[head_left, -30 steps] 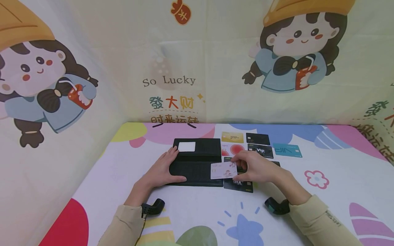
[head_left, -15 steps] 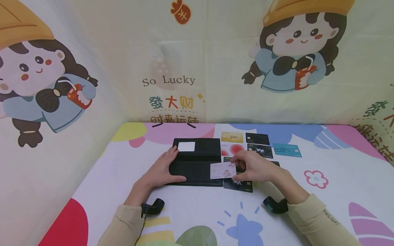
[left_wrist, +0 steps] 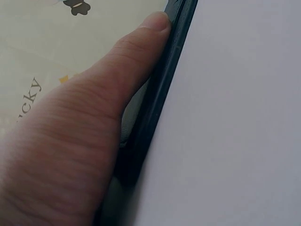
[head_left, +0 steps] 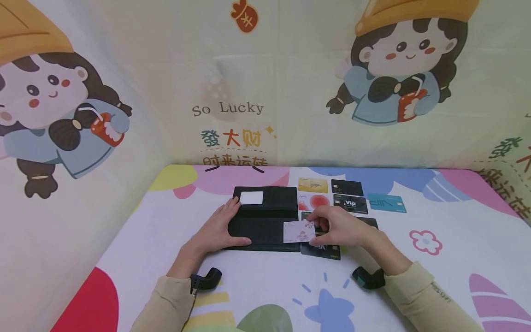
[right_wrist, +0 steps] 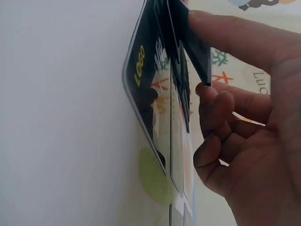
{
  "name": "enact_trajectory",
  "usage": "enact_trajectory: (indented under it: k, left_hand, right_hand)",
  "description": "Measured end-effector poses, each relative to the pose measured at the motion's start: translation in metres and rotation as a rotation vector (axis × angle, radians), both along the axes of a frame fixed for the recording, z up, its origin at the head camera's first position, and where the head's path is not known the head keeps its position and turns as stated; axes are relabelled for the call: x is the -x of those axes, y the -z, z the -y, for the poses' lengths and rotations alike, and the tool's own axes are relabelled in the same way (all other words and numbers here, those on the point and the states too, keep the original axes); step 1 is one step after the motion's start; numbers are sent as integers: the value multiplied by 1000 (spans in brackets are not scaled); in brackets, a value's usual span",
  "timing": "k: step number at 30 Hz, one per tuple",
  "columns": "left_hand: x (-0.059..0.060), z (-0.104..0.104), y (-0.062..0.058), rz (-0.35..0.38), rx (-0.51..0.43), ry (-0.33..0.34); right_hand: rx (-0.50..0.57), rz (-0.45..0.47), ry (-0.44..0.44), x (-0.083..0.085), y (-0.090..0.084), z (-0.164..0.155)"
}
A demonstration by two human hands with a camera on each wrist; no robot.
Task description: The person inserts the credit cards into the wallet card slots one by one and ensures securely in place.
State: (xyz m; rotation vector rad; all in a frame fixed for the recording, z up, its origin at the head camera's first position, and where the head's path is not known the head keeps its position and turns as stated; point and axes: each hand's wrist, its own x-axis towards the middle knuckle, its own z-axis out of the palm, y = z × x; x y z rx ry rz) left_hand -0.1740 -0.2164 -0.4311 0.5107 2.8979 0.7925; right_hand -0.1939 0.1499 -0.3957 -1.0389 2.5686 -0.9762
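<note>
A black wallet (head_left: 257, 236) lies unfolded on the table, a white rectangle (head_left: 251, 198) showing on its far half. My left hand (head_left: 216, 227) rests on the wallet's left side, fingers spread and thumb laid straight along the near half. In the left wrist view the thumb (left_wrist: 136, 52) presses near the wallet's edge (left_wrist: 160, 94). My right hand (head_left: 344, 227) pinches a pale pink-and-white card (head_left: 296, 231) by its right end, between thumb and fingers. The card overlaps the right part of the wallet's near half. From the right wrist view, the card (right_wrist: 195, 44) appears dark and edge-tilted.
Several cards are laid out right of the wallet: gold (head_left: 313, 185), red-patterned (head_left: 313, 201), black VIP cards (head_left: 350, 204), and teal (head_left: 387, 203). One black card (head_left: 325, 251) lies below my right hand, which partly covers others. A patterned cloth wall (head_left: 290, 129) stands behind the table.
My right hand has shifted slightly left, its fingers now covering more of the card's right end. The card sits slightly lower over the wallet. My left hand stays in place.
</note>
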Motion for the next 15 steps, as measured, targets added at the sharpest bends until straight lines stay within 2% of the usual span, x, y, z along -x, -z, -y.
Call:
enact_trajectory:
  k: [10,15]
  left_hand:
    - [0,-1,-1,4,2,-4]
    - [0,-1,-1,7,0,-5]
  right_hand:
    - [-82,55,35,-1,1,-1]
    - [-92,48,54,-1,0,-5]
